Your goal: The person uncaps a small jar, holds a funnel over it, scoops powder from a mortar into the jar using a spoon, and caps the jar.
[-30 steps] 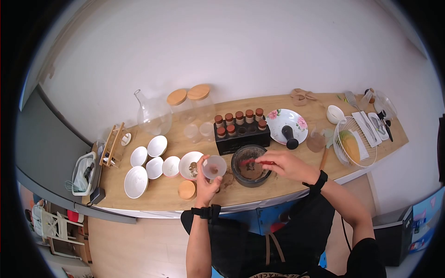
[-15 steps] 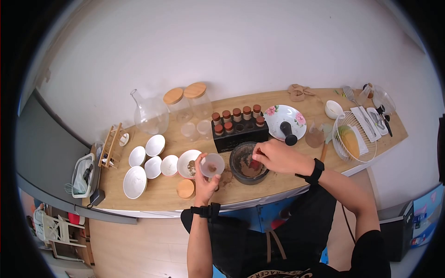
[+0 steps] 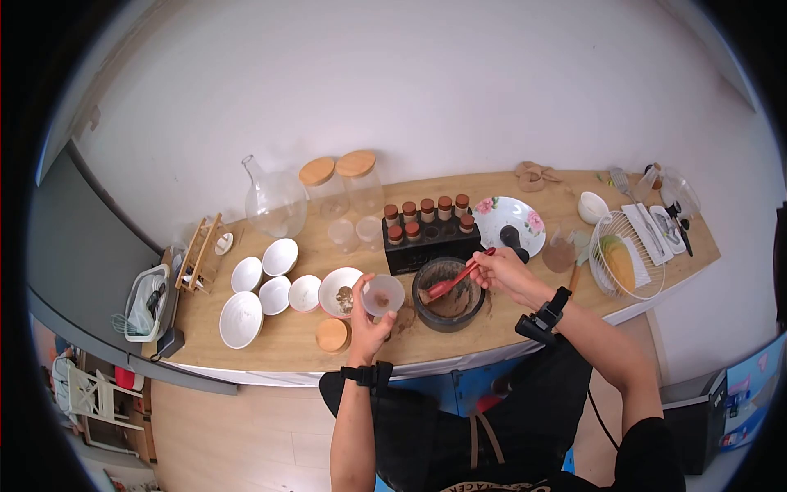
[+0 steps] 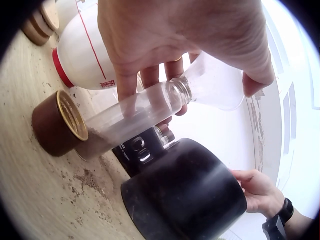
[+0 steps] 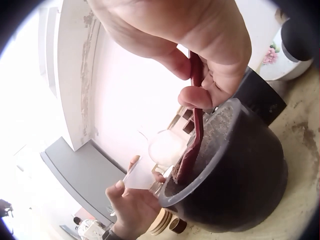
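Red spoon [image 3: 453,281], black mortar [image 3: 448,304], brown powder

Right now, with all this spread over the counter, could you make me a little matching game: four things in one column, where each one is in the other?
Things:
1. red spoon
2. small glass jar with funnel
3. black pestle
4. round wooden lid

Places:
a. lying on the flowered plate
b. flat on the counter, near the left hand
c. held in the left hand
d. held by the right hand, tip in the dark mortar

Pairs: 1-d, 2-c, 3-a, 4-b
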